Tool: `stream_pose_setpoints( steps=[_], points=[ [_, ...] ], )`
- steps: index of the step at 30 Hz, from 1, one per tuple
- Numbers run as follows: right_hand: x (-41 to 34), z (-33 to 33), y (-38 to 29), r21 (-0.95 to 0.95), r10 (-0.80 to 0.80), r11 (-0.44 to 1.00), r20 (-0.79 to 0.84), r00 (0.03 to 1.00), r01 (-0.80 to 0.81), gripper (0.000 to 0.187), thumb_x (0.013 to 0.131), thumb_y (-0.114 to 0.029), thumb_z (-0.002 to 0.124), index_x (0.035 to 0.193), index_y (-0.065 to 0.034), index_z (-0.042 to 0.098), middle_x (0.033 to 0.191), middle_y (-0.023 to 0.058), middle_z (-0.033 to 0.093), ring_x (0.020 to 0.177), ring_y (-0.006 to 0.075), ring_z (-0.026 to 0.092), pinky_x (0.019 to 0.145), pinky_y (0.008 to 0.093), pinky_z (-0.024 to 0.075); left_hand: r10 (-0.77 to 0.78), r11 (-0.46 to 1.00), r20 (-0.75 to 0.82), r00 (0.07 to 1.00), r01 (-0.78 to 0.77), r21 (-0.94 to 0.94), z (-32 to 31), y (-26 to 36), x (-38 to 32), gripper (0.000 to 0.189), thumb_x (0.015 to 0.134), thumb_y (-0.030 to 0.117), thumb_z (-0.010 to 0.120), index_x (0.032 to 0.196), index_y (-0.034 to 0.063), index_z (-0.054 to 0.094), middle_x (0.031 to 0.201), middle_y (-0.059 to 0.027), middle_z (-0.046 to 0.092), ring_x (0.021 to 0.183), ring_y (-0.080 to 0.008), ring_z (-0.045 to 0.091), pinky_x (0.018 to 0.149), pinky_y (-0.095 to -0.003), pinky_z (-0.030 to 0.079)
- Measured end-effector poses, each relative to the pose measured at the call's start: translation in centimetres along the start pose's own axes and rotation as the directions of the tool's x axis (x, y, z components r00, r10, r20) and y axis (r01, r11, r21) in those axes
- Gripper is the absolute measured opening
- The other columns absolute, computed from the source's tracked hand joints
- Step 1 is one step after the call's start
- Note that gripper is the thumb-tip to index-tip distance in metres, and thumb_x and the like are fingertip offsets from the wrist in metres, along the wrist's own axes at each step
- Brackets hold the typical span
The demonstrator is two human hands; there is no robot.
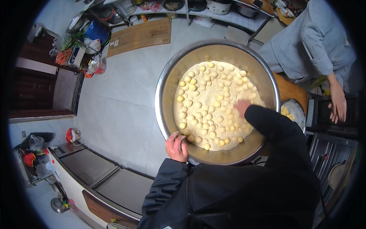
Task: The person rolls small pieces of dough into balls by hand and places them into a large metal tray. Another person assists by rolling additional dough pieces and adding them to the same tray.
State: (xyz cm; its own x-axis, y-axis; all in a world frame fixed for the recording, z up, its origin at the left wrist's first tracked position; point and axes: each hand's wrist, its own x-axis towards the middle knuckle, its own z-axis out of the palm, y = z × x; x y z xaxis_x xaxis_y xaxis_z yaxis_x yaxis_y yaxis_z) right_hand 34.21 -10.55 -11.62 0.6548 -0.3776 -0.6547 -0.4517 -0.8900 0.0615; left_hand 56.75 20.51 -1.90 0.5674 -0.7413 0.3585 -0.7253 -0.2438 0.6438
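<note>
Before me stands a large round metal basin [163, 83] with pale, grainy powder [210, 94] covering its bottom. Many small round dough balls [204, 132] lie on the powder; some are plain yellow, others coated. My left hand [176, 147] grips the basin's near-left rim, its fingers curled over the edge. Inside the basin, on the right side, my right hand [242, 108] is down at the powder among the balls. It is blurred, and its fingers are mostly lost in the blur, so I cannot tell whether they hold anything.
A person in grey clothes [323, 43] stands at the right, one hand [338, 100] lowered. Beside the basin, a round tray [298, 114] with yellow dough pieces [286, 113] rests near a wooden surface [291, 88]. Flattened cardboard [140, 37] lies on the tiled floor near shelves [240, 17].
</note>
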Motion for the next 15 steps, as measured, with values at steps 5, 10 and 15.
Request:
stream_pose_setpoints(
  steps=[5,10,15],
  points=[
    [-1.0,0.6,-9.5,0.061,-0.771,0.611,-0.182,0.611,0.789,0.02,0.058,-0.016,0.068,0.076,-0.0071,0.065,0.09,0.0108,0.059,0.101,0.0303,0.05,0.09,0.0379,0.0407,-0.008,0.999,-0.01,1.0,0.007,-0.031,0.1,0.0,0.1,0.025,0.067,0.001,0.058,0.091,0.0054,0.064,0.105,-0.0136,0.058,0.087,-0.0318,0.055,0.076,-0.0392,0.045],
    [8.1,-4.6,-15.3,-0.067,-0.548,0.833,0.033,0.836,0.549,0.026,0.081,-0.021,0.051,0.095,-0.0071,0.069,0.1,0.0154,0.065,0.092,0.0257,0.062,0.077,0.0378,0.0502,-0.001,1.0,0.017,1.0,0.002,-0.011,0.1,-0.2,0.1,0.024,0.067,0.0,0.058,0.089,0.0044,0.064,0.105,-0.0148,0.058,0.086,-0.0318,0.055,0.076,-0.0387,0.044],
    [15.4,-11.2,-7.4,0.042,-0.085,0.994,-0.252,0.964,0.099,0.026,0.083,-0.028,0.054,0.098,-0.0114,0.067,0.087,0.0071,0.067,0.078,0.0249,0.065,0.069,0.0382,0.0522,-0.014,0.999,0.056,0.998,0.012,0.033,0.1,-0.2,-0.1,0.025,0.066,0.0,0.057,0.089,0.0049,0.065,0.106,-0.0151,0.057,0.089,-0.0316,0.056,0.078,-0.038,0.044]
  ],
)
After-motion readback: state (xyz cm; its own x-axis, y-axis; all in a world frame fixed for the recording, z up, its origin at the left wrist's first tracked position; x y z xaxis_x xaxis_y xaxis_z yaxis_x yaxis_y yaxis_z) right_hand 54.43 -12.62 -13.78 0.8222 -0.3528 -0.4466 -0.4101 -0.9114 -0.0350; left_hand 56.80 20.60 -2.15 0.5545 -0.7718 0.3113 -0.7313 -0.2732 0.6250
